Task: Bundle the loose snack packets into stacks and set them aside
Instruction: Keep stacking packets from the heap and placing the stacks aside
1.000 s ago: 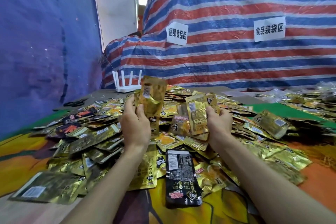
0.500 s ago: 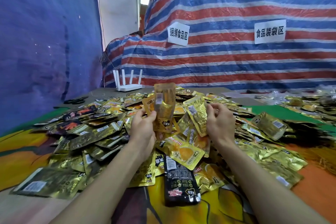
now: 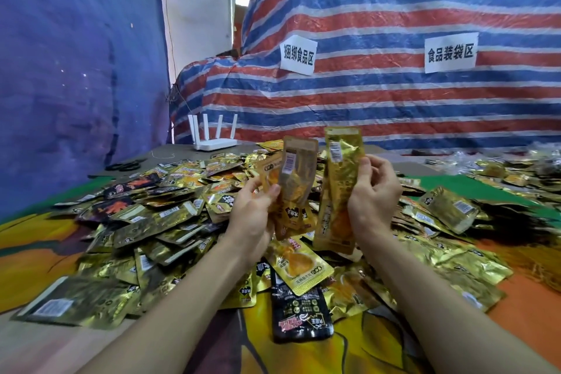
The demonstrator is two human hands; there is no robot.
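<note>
A wide heap of loose gold snack packets (image 3: 158, 222) covers the table, with a few black ones mixed in. My left hand (image 3: 253, 215) grips a small upright stack of gold packets (image 3: 296, 182), barcode side facing me. Beside it, my right hand (image 3: 372, 197) holds one long gold packet (image 3: 340, 191) upright by its right edge. The two held bundles are side by side, a small gap apart, raised above the heap. A black packet (image 3: 300, 316) lies flat near me between my forearms.
A white router (image 3: 214, 136) with several antennas stands at the back left, and black scissors (image 3: 124, 165) lie nearby. A striped tarp (image 3: 394, 100) with two paper signs rises behind the table. More packets (image 3: 516, 173) lie at the far right.
Both hands have risen above the heap. The right hand's packet has been turned upright and brought beside the left hand's stack.
</note>
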